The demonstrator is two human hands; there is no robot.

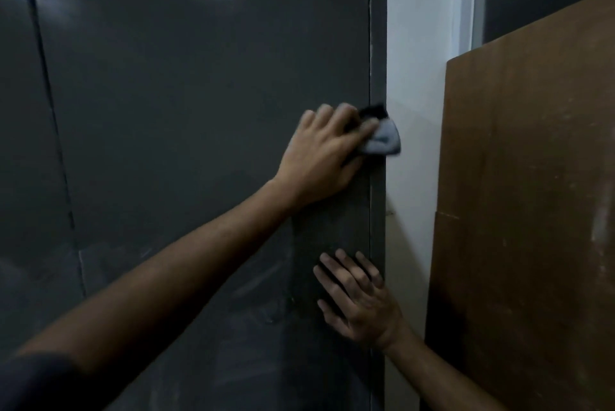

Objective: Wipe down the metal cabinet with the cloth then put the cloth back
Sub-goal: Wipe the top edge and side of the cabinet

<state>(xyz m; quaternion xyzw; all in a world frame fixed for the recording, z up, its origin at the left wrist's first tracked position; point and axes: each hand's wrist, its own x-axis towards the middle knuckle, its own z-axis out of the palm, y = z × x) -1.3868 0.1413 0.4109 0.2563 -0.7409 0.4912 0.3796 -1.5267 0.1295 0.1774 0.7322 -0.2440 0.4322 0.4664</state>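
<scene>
The left hand (324,153) is pressing a grey and black cloth (382,136) flat against the dark grey metal cabinet (199,94), with its fingers closed over the cloth. The cloth is sitting at the door's right edge, at about 3 o'clock, and is poking out past it. The right hand (357,299) is lying open and flat on the door at 5 o'clock, holding nothing. A brown board (532,194) is leaning at 3 o'clock, beside a white wall (421,44).
</scene>
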